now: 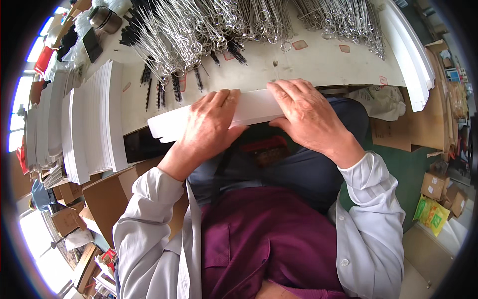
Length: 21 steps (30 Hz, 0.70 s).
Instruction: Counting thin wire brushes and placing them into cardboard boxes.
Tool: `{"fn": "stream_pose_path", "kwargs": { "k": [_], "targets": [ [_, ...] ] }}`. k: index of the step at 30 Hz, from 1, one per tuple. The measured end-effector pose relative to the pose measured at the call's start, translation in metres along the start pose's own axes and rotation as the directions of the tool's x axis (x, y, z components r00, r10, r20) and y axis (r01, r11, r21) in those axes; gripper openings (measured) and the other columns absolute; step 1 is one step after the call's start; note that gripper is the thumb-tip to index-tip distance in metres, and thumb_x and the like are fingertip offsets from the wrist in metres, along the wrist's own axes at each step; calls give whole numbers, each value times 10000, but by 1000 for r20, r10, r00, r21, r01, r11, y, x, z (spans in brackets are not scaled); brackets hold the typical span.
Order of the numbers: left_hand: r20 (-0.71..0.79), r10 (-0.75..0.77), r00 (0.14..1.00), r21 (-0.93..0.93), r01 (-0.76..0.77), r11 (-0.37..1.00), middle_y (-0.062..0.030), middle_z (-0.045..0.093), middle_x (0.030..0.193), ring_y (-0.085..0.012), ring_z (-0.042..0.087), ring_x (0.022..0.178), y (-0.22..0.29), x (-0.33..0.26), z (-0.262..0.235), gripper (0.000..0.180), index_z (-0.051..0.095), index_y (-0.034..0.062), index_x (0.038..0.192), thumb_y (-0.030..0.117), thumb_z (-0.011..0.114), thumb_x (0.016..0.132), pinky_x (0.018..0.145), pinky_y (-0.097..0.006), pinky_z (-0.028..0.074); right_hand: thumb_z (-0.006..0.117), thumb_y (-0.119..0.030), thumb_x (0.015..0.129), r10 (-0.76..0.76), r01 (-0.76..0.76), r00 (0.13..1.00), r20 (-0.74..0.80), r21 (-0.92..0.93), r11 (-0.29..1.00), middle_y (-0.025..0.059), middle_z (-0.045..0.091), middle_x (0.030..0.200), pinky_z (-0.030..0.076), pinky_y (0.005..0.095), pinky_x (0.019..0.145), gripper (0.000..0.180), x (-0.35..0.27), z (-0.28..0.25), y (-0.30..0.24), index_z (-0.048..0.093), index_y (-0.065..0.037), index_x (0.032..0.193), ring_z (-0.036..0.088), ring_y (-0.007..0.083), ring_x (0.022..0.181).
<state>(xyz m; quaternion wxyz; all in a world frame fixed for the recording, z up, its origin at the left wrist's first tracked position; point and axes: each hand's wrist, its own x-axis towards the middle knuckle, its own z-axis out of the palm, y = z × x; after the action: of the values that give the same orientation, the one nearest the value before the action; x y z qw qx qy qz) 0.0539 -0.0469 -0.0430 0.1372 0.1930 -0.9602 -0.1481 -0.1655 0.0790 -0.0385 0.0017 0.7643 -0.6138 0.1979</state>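
Observation:
A long, narrow white carton point(256, 105) lies across the front edge of the table, over my lap. My left hand point(208, 119) is wrapped over its left half, fingers on top and thumb along the near side. On its right end my right hand point(309, 113) grips the same way, thumb underneath the near edge. The carton's left end sticks out past my left hand and shows folded flaps. Beyond it, wire-handled brushes point(214, 35) with looped ends lie in a large heap. Several black bristle heads point(176, 88) point toward me.
White cartons point(92, 124) are stacked at the left, and more point(412, 60) lie along the right edge. A second bunch of wire brushes point(348, 22) is at the far right. A metal flask point(104, 20) stands at the far left. Cardboard boxes point(435, 185) sit lower right.

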Motion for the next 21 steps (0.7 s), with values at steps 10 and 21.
{"fn": "stream_pose_path", "kwargs": {
  "k": [10, 21],
  "targets": [
    [-70, 44, 997, 23, -43, 999, -216, 617, 1305, -395, 611, 1177, -1, 9, -5, 730, 553, -33, 1371, 257, 847, 769, 999, -479, 497, 771, -233, 856, -65, 63, 997, -35, -44, 997, 159, 656, 1242, 481, 418, 1027, 561, 7, -1, 13, 609, 67, 1302, 616, 314, 1123],
    [-110, -82, 991, 38, 86, 996, -210, 638, 1273, -395, 610, 1156, -7, 37, 18, 621, 564, -34, 1343, 247, 792, 838, 986, -485, 490, 797, -203, 832, -61, 55, 995, -83, -63, 996, 121, 673, 1271, 479, 414, 1071, 515, 21, 12, 62, 655, -24, 1294, 613, 289, 1189]
  ]
}}
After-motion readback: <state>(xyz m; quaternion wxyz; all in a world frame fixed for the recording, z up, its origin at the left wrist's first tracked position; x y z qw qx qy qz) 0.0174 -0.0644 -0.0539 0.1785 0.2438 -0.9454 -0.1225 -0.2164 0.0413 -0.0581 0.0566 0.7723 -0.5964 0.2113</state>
